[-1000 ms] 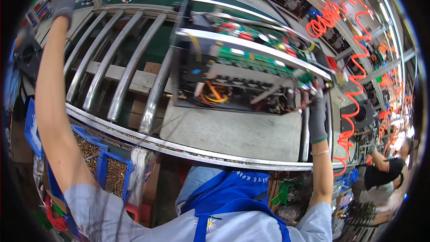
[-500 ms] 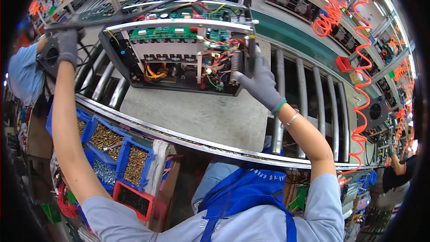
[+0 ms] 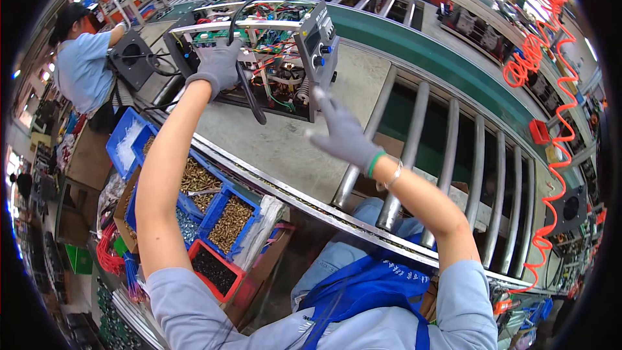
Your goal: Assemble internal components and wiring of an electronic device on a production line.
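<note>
An open-topped electronic unit (image 3: pixel 317 91), full of circuit boards and coloured wires, stands on a grey board (image 3: pixel 240 131) on the roller line. Its dark front panel (image 3: pixel 315 40), with blue knobs, faces right. A thick black cable (image 3: pixel 254 102) arches over the unit and hangs down its near side. My left hand (image 3: pixel 219 68), in a grey glove, is closed around that cable at the unit's left part. My right hand (image 3: pixel 346 133), also gloved, is held off the panel's lower right with fingers apart and nothing in them.
Blue bins of brass-coloured screws (image 3: pixel 228 225) and a red tray of black screws (image 3: pixel 214 272) sit at lower left. Metal rollers (image 3: pixel 447 155) run to the right. A coiled orange hose (image 3: pixel 551 204) hangs there. A co-worker (image 3: pixel 87 68) stands far left beside a dark panel (image 3: pixel 131 58).
My left hand has brought the cable rightward, and its end now hangs in front of the unit. My right hand has left the unit's right end. The unit is turned, showing its front panel.
</note>
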Action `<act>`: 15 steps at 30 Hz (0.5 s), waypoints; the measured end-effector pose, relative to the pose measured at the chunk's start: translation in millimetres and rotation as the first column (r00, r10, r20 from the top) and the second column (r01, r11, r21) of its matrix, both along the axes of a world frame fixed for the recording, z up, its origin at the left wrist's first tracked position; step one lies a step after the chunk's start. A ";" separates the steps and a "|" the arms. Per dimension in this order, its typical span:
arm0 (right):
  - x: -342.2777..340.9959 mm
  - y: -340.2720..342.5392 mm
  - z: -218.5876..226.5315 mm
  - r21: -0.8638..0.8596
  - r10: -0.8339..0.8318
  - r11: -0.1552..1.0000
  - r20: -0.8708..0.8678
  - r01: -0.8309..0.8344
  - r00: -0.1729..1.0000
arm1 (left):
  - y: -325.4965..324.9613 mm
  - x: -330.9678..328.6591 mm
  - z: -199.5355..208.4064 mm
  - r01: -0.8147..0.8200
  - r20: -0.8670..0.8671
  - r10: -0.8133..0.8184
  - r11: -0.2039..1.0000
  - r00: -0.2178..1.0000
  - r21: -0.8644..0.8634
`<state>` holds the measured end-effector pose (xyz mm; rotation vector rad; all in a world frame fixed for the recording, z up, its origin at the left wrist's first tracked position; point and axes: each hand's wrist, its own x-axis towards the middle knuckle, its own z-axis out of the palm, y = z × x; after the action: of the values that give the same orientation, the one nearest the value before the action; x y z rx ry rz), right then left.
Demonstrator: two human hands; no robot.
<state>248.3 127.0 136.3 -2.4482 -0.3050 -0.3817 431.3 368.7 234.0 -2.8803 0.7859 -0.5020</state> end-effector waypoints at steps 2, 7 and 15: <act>-36.9 15.0 -6.9 0.018 0.142 0.990 0.000 -0.142 0.990 | 29.3 21.2 -12.5 -0.133 -0.216 0.138 0.990 0.967 0.037; -112.5 -28.6 -14.2 0.018 0.075 0.997 -0.136 -0.073 0.988 | -37.5 -21.5 -17.2 -0.198 0.317 0.174 0.979 0.932 0.044; -205.9 -93.8 -7.4 0.211 -0.233 0.930 -0.299 0.303 0.925 | -70.9 3.8 -78.0 0.116 0.586 -0.236 0.965 0.775 0.235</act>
<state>42.4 33.1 128.9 -2.2532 0.1925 -0.1833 435.1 297.8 156.1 -2.2456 0.9156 -1.2294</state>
